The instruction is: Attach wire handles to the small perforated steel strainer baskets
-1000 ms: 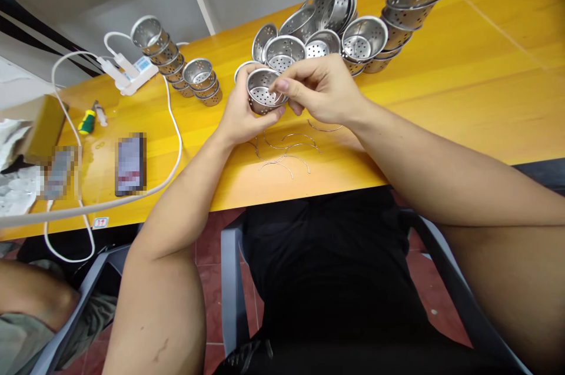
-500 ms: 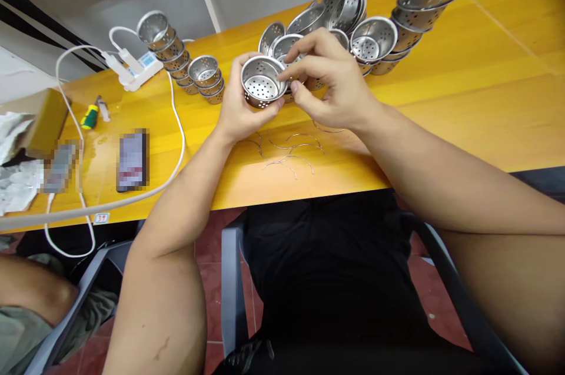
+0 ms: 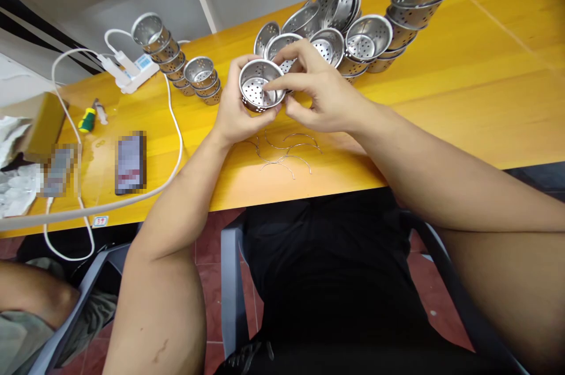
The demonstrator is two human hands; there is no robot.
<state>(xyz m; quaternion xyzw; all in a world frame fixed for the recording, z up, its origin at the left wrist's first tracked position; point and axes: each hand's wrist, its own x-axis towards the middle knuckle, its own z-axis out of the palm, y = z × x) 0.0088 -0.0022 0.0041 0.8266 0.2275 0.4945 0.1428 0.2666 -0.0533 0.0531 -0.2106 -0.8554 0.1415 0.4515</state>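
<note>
My left hand [image 3: 236,104] is closed around a small perforated metal cup [image 3: 260,105], thumb along the near side, mouth tilted toward me. A thin dark line, apparently a wire, crosses the inside of this cup. My right hand [image 3: 315,89] has its fingers apart; the index fingertip reaches over the rim to that line, and the thumb stays outside by the cup's right side. Just below the hands, several thin curved wires [image 3: 286,156] lie on the yellow table [image 3: 441,128].
Behind my hands sit more perforated cups [image 3: 326,48], some lying tilted. A tall leaning stack [image 3: 417,1] stands right, with two shorter stacks [image 3: 152,33] left. Further left are a power strip [image 3: 139,73], a screwdriver [image 3: 88,120], a phone [image 3: 130,162] and a white cable [image 3: 179,128].
My right hand has moved left and slightly down, its index finger now deeper inside the cup. My left hand keeps its hold. The view has shifted slightly.
</note>
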